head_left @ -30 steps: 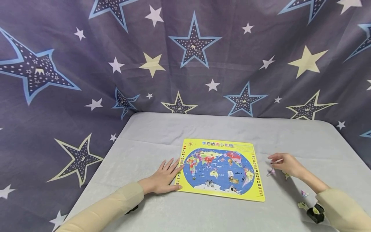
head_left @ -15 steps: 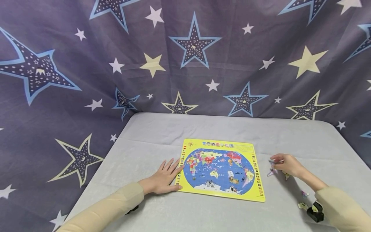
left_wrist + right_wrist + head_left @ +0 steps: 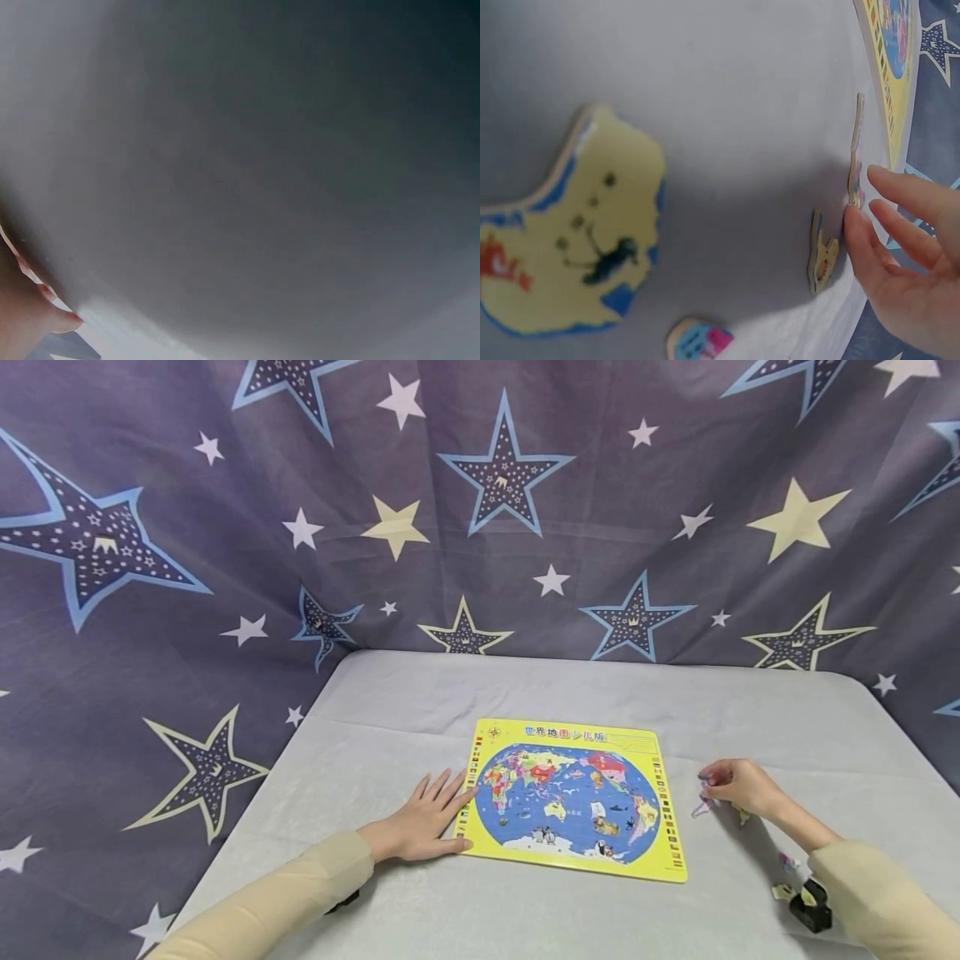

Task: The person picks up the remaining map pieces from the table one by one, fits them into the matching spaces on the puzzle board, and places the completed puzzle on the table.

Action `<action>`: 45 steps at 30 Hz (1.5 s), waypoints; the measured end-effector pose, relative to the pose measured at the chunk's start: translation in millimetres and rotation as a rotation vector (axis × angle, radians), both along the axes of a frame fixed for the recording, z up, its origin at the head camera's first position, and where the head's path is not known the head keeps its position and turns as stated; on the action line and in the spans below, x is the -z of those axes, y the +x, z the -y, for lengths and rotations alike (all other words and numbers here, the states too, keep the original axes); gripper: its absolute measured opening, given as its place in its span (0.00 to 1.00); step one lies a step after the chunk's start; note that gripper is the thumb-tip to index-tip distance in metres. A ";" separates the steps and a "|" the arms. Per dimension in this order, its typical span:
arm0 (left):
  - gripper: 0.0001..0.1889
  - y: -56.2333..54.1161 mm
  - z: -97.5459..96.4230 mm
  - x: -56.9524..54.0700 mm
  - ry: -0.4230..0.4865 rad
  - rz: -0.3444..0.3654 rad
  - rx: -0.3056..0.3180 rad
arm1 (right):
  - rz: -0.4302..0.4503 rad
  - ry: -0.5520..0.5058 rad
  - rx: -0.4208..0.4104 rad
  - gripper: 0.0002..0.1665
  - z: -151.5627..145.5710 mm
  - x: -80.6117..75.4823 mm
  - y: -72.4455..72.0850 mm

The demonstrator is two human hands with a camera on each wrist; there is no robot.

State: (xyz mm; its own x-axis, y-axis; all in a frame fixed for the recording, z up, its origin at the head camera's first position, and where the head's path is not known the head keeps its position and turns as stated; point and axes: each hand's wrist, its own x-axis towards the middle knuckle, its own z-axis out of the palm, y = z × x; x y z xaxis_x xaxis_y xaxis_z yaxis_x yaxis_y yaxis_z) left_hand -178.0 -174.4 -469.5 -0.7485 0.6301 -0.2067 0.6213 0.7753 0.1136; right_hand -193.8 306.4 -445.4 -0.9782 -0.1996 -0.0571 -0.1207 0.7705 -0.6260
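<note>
My left hand (image 3: 420, 827) lies flat with fingers spread, fingertips and thumb on the left edge of a yellow-bordered world map puzzle board (image 3: 573, 867). The left wrist view is mostly blurred grey, with part of the hand (image 3: 30, 315) at its lower left. To the right of the board, my right hand (image 3: 746, 787) pinches the end of a thin pinkish puzzle piece (image 3: 702, 807) between thumb and fingers. In the right wrist view this puzzle piece (image 3: 856, 142) shows edge-on at the fingertips. A small tan puzzle piece (image 3: 823, 262) lies just beside the thumb.
Nearer the right forearm lie a pink and blue puzzle piece (image 3: 789, 862) and a larger yellow puzzle piece (image 3: 607, 225) with blue edges. A black wrist mount (image 3: 813, 910) hangs below the right sleeve. A star-patterned curtain (image 3: 480, 568) stands behind the grey-covered table (image 3: 405, 693).
My right fingers have closed in on the pinkish puzzle piece, and the right forearm has shifted slightly left. The left hand and the board have stayed in place.
</note>
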 end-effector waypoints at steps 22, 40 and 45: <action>0.43 -1.0 -0.3 1.0 -0.009 -0.003 0.006 | -0.063 0.031 0.050 0.09 5.1 3.6 1.9; 0.43 -0.9 -0.4 0.4 -0.020 0.002 0.006 | -0.030 -0.003 0.126 0.10 6.3 6.6 2.3; 0.43 -1.1 -0.7 1.2 -0.023 -0.008 0.006 | -0.018 -0.019 0.123 0.11 5.1 4.4 2.7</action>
State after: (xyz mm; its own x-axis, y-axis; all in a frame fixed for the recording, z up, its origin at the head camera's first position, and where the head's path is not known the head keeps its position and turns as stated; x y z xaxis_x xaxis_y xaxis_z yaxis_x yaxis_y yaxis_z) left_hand -179.1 -173.7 -470.7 -0.7463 0.6299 -0.2150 0.6269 0.7738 0.0909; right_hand -191.1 301.3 -449.8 -0.9962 -0.0793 -0.0370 -0.0374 0.7681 -0.6392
